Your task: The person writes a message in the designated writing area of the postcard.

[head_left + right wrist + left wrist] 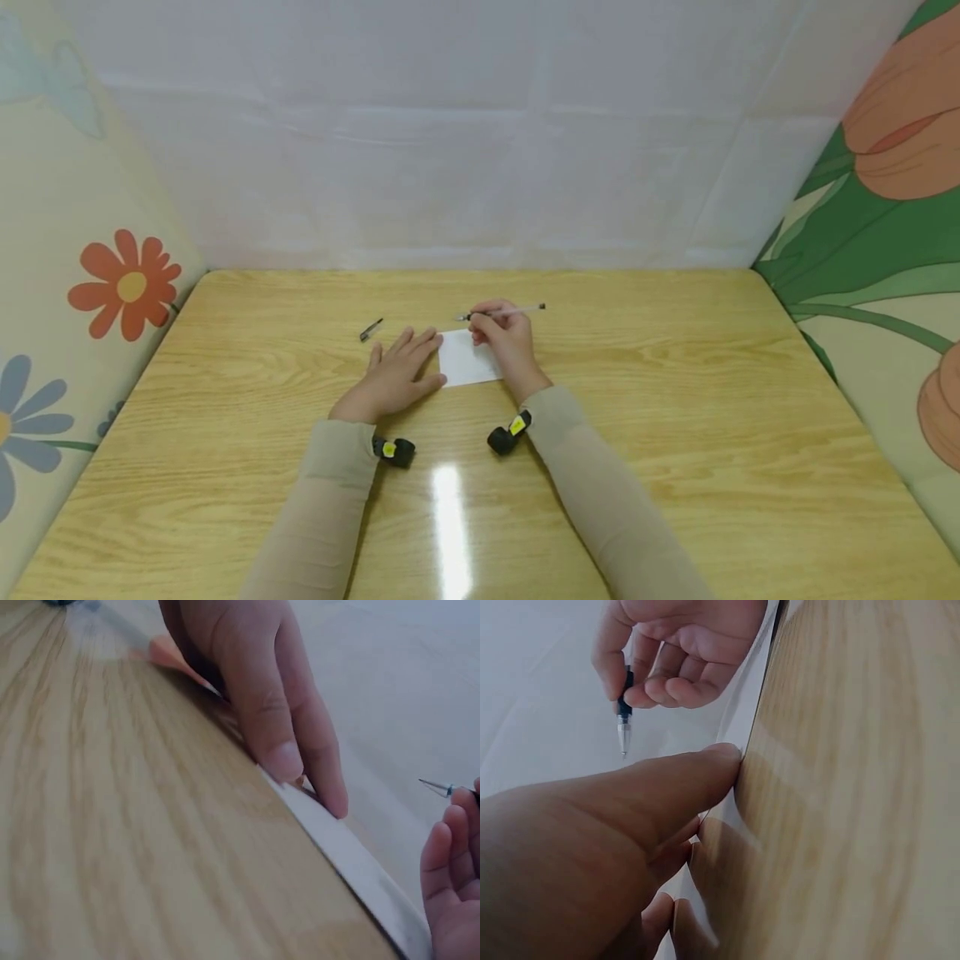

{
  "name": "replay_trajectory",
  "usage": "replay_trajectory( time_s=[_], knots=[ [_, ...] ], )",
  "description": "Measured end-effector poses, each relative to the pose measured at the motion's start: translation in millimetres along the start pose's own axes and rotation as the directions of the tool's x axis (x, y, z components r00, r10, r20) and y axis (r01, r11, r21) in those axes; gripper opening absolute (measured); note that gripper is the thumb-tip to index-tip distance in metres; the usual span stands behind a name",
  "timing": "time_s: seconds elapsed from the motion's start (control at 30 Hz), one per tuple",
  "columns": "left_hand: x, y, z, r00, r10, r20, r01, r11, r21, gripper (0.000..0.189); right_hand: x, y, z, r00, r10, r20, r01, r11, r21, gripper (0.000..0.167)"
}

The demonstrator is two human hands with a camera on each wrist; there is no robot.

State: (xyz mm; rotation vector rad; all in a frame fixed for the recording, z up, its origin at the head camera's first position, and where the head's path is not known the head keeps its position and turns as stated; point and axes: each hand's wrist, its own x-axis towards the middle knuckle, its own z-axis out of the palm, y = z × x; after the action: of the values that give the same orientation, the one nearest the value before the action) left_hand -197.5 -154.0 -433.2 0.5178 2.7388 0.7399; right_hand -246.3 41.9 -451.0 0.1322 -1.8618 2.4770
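One wood-grain surface [675, 375], smooth and kinda shiny; one flat white four-sided paper [462, 362] on it; the left hand [397, 375] has its fingers spread, tips on the paper's left edge; the right hand [510, 342] pinches one slim pale pen [529, 309] with a silver cone tip, up in the air by the paper's far edge; one small dark cap [371, 330], I think, pretty tiny from here, lies just past the left hand.

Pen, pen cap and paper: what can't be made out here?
Head view: the paper's right edge, covered by the right hand.
Head view: any lettering on the pen cap, too small.
Right wrist view: the pen's rear, cut off by the picture's right edge.
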Motion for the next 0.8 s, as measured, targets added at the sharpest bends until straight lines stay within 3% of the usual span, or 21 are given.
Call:
replay_trajectory(
  time_s=[0.2,0.43,0.8],
  knots=[
    [-1.3,-0.2,-1.5,1.000,-0.002,-0.001,0.002,1.000,-0.004,0.069,1.7,4.9,-1.2,1.000,0.002,0.005,-0.002,0.998,-0.070,0.014],
    [-2.5,-2.5,-0.6,1.000,-0.002,-0.008,0.002,1.000,-0.009,0.070,1.4,8.0,-1.2,1.000,0.002,0.008,-0.001,0.989,-0.150,0.010],
    [2.2,-5.3,1.1,1.000,-0.001,0.006,0.001,1.000,-0.009,0.070,2.5,9.5,-8.1,0.991,-0.106,0.086,0.128,0.944,-0.304,0.006]
  ],
)
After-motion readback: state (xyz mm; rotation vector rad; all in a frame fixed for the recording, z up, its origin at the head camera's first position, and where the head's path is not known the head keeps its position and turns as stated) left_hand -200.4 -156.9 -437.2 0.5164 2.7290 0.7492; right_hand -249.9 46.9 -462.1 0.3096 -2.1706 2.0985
